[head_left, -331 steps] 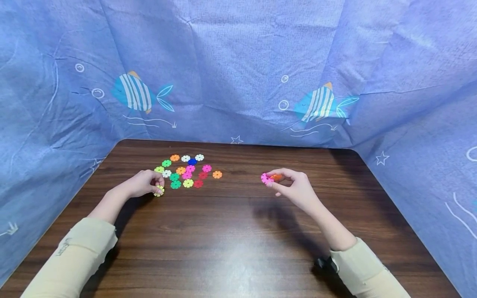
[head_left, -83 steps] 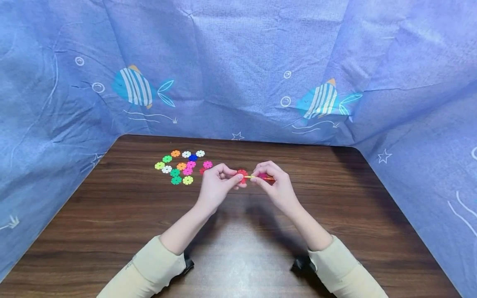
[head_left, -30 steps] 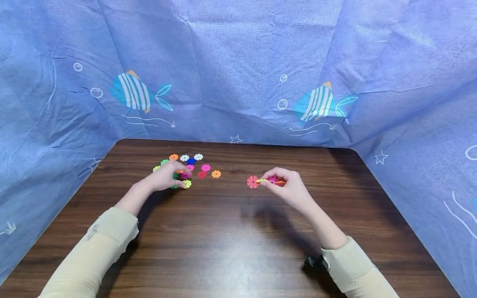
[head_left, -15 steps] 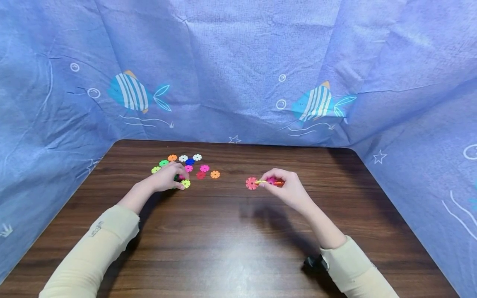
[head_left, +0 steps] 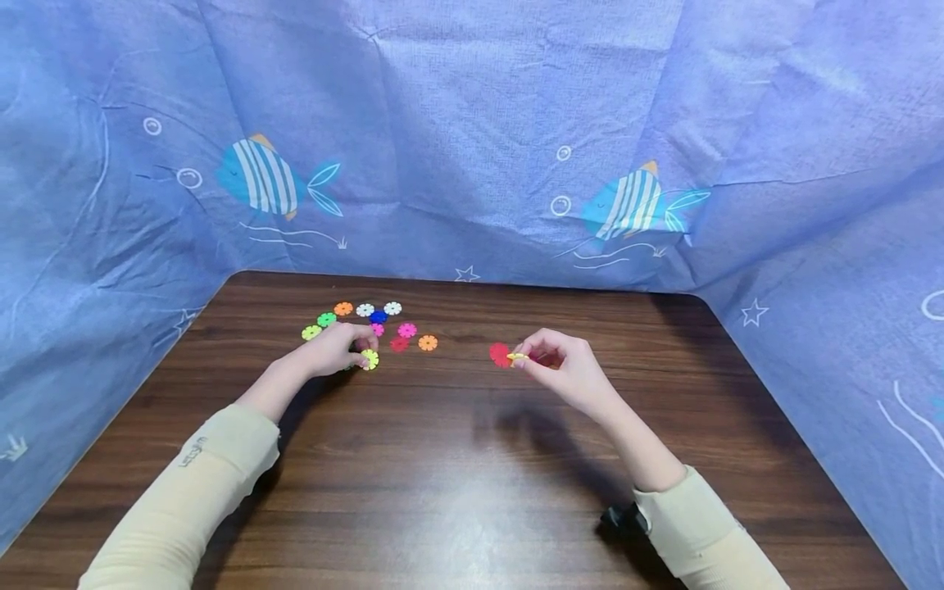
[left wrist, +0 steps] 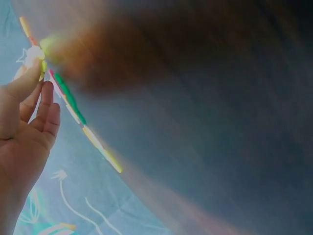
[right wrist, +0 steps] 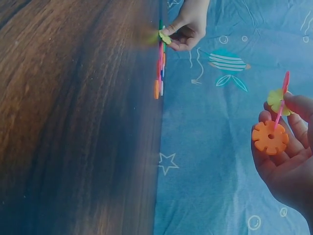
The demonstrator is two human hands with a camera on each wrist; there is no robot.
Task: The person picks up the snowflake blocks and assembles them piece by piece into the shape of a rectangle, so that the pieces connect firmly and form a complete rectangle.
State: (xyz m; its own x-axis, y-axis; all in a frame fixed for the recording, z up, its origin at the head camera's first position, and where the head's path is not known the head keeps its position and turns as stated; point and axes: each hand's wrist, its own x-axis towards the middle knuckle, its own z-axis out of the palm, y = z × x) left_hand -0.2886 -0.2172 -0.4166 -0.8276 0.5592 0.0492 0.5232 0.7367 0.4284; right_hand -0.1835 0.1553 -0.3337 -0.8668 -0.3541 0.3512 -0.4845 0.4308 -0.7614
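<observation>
My left hand (head_left: 332, 351) pinches a yellow-green notched plastic disc (head_left: 370, 359) between thumb and fingers at the near edge of the scattered discs. It is also seen in the right wrist view, where the yellow disc (right wrist: 165, 37) stands tilted. To the right, my right hand (head_left: 574, 373) holds a small chain of joined discs above the table. A red disc (head_left: 500, 354) sticks out at its left end, with a yellow disc (head_left: 519, 357) at the fingertips. The right wrist view shows the chain's pink disc (right wrist: 279, 116) edge-on and its orange disc (right wrist: 270, 138) by the palm.
Loose discs lie at the table's back left, including a blue disc (head_left: 378, 317), an orange disc (head_left: 428, 342) and a red disc (head_left: 399, 344). My left hand covers several others. The brown wooden table (head_left: 442, 459) ends at a blue fish-patterned cloth (head_left: 472, 164).
Earlier the right hand held pink and orange discs; yellow and red ones have joined them. Both hands met in the middle, then the left went back to the loose discs and took a yellow-green one.
</observation>
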